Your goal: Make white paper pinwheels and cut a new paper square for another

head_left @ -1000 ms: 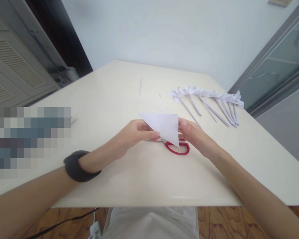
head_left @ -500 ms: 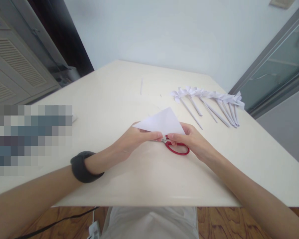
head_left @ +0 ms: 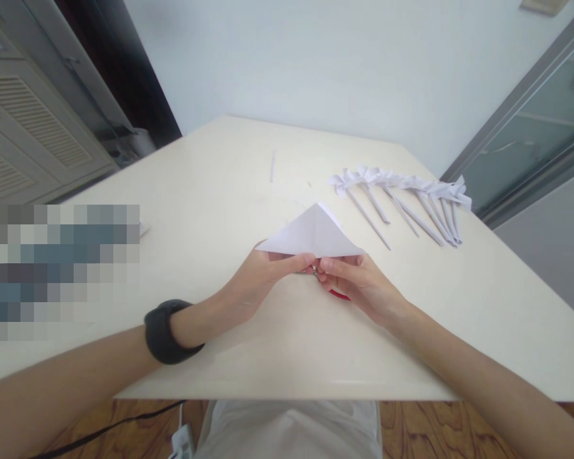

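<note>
You've got the paper (head_left: 312,234) folded into a triangle and held just above the table (head_left: 210,197), point up, long edge toward you. Your left hand (head_left: 261,280) pinches that edge near the middle between thumb and fingers, and your right hand (head_left: 358,284) pinches it right next to it, so both grips are closed on the sheet and almost touching.

Looks to me like you're mid-fold, lining up or creasing the bottom edge. I'd guess the next move needs the corners matched before you press down.

Red scissors (head_left: 337,293) sit under your right hand, mostly hidden. A row of finished paper pieces with stems (head_left: 402,191) lies off to the right.

No brands or readable writing anywhere; the paper is blank.
</note>
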`<state>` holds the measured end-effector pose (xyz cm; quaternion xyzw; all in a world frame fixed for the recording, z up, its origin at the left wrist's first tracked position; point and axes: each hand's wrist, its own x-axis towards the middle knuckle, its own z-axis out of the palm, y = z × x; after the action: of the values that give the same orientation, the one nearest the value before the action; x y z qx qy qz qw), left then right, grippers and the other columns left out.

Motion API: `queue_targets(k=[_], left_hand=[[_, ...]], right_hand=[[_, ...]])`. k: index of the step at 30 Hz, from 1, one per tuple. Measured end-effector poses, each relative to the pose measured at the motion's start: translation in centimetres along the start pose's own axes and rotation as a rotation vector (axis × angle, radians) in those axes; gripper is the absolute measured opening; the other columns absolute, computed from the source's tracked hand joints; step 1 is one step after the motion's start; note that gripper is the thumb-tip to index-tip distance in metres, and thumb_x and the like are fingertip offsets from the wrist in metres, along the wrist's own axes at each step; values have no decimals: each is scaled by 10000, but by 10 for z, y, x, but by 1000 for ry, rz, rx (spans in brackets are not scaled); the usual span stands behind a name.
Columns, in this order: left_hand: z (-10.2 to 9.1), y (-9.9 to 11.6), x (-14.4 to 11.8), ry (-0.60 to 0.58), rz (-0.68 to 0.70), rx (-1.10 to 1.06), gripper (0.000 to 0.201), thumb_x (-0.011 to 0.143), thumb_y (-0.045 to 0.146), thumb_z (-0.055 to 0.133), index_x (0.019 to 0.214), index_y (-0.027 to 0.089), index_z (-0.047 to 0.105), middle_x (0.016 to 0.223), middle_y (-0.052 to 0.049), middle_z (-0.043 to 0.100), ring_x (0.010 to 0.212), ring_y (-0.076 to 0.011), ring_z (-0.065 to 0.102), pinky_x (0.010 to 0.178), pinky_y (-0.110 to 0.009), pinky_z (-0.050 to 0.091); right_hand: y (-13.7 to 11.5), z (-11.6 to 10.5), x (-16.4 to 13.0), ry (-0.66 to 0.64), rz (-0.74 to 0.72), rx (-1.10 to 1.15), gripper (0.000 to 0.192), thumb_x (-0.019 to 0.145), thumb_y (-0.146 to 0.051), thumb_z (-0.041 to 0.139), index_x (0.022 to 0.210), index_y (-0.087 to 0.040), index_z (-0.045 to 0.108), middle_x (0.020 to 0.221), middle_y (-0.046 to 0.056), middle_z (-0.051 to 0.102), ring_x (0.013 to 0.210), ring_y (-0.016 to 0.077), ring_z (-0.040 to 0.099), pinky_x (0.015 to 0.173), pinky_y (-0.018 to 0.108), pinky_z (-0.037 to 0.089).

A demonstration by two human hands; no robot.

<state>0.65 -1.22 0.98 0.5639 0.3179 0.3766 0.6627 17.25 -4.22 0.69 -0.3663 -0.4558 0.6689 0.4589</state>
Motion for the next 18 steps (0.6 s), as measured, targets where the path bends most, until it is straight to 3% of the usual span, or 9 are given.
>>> queue_targets(k=[5, 12, 18], left_hand=[[-1, 0, 0, 42, -2, -2, 175, 738, 259, 648, 880, 156, 636, 843, -25, 677, 830, -178, 603, 768, -290, 466], [-4, 3, 1, 6, -32, 0, 129, 748, 269, 640, 798, 150, 643, 764, -11, 651, 783, -155, 584, 722, -246, 438], [-13, 5, 6, -61, -67, 195, 170, 734, 318, 654, 734, 148, 649, 839, -27, 671, 811, -162, 581, 727, -249, 411]], right_hand=[[-2, -1, 0, 42, -32, -95, 137, 736, -288, 664, 756, -157, 632, 715, 12, 566, 616, 103, 467, 586, 239, 360], [-5, -6, 0, 47, -49, -127, 202, 788, -299, 599, 686, -125, 607, 650, 7, 510, 588, 95, 443, 584, 236, 354], [-3, -6, 0, 79, -76, -190, 172, 793, -298, 588, 742, -133, 592, 680, 8, 518, 597, 98, 445, 579, 240, 349]])
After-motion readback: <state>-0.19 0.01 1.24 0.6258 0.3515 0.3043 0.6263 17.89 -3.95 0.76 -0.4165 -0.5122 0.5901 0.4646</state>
